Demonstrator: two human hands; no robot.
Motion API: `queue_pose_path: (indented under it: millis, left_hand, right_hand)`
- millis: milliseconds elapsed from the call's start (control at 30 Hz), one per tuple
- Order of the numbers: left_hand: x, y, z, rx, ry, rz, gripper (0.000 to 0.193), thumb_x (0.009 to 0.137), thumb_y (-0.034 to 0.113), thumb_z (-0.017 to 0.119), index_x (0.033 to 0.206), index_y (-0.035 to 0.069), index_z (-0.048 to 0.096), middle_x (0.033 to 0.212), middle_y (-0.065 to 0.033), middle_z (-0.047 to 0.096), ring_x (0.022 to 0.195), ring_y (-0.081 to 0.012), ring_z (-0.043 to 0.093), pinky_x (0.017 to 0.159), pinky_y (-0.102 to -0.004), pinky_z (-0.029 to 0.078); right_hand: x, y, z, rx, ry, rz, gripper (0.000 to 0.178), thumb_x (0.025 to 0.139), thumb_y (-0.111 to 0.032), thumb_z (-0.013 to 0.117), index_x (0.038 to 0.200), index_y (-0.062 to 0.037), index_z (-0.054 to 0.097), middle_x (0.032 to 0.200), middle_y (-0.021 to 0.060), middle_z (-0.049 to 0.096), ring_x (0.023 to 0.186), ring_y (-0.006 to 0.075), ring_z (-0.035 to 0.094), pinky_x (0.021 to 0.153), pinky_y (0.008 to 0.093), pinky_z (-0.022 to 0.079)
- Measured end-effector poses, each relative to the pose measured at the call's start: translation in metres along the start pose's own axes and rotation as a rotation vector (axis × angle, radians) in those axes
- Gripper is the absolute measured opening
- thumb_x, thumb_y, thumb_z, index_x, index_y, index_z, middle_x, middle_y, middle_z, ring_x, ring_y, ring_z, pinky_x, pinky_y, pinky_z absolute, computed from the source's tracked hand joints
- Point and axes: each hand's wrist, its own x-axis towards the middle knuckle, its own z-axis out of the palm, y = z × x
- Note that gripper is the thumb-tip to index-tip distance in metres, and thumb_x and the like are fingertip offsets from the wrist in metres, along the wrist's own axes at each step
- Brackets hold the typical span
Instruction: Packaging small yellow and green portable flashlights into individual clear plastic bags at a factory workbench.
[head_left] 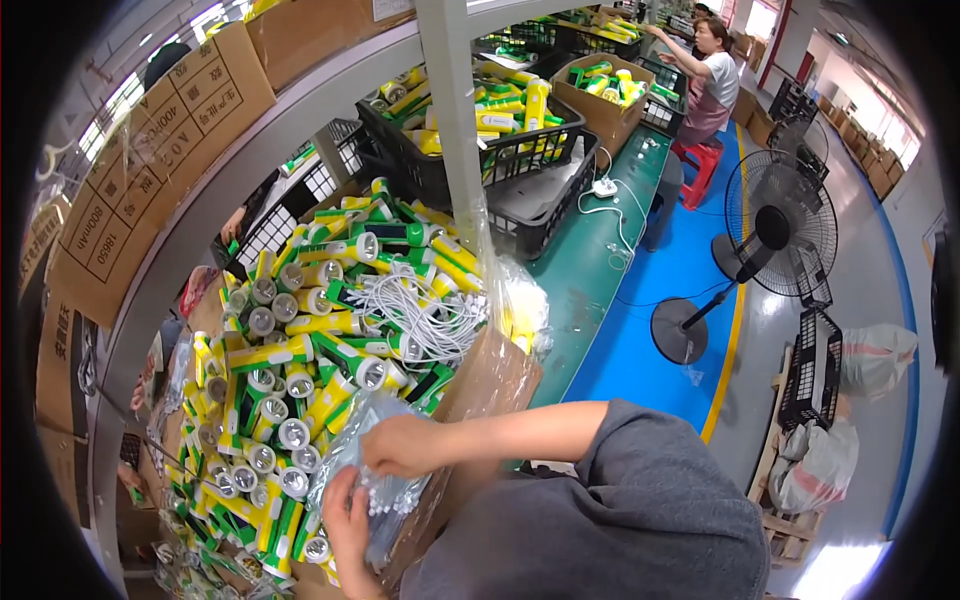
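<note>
A clear plastic bag (385, 400) lies close in front of me on a pile of flashlights. Small white pieces, perhaps cable plugs, show in its lower part. My right hand (400, 446) is over the bag with its fingers curled into the plastic, the fingertips partly hidden. At the bag's left edge, my left hand (347, 520) bends its fingers and thumb around the plastic. Yellow, green and white flashlights (270, 410) spread beneath and beyond both hands. On the pile's far side rests a tangled bundle of white cables (425, 315).
A cardboard flap (490, 375) stands at the pile's right edge. Black crates (540, 150) of flashlights sit behind a grey post (452, 120). The green bench (590, 270) carries a white power strip (605, 187). A standing fan (770, 228) and a seated co-worker (712, 85) are at right.
</note>
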Motion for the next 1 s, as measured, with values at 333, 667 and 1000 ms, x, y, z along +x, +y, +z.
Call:
queue_pose_path:
  millis: [333, 667, 1000]
  left_hand:
    - [0.012, -0.016, 0.005, 0.029, -0.003, 0.057, 0.003, 0.084, -0.001, 0.058, 0.082, -0.003, 0.059, 0.077, -0.0124, 0.059, 0.072, -0.0248, 0.058, 0.067, -0.0318, 0.046]
    - [0.0, -0.029, -0.015, 0.085, 0.091, -0.085, 0.007, 0.072, -0.001, 0.064, 0.078, -0.003, 0.064, 0.071, -0.0131, 0.064, 0.059, -0.0218, 0.059, 0.057, -0.0298, 0.046]
    - [0.008, 0.0, -0.027, -0.252, -0.104, -0.303, 0.008, 0.072, -0.005, 0.066, 0.079, -0.004, 0.063, 0.062, -0.0075, 0.057, 0.053, -0.013, 0.049, 0.052, -0.027, 0.041]
  right_hand:
    - [0.044, -0.003, 0.008, -0.445, -0.171, 0.092, 0.011, 0.068, -0.02, 0.068, 0.067, -0.0088, 0.068, 0.072, 0.0109, 0.067, 0.069, 0.033, 0.066, 0.059, 0.0405, 0.051]
    - [0.033, -0.011, 0.005, -0.26, -0.045, -0.074, 0.015, 0.069, -0.019, 0.066, 0.073, -0.0051, 0.067, 0.078, 0.0112, 0.06, 0.077, 0.0305, 0.063, 0.064, 0.0411, 0.051]
    - [0.036, -0.013, 0.004, -0.226, 0.048, -0.163, 0.009, 0.07, -0.018, 0.061, 0.071, -0.009, 0.063, 0.073, 0.0098, 0.063, 0.073, 0.0311, 0.064, 0.06, 0.0431, 0.049]
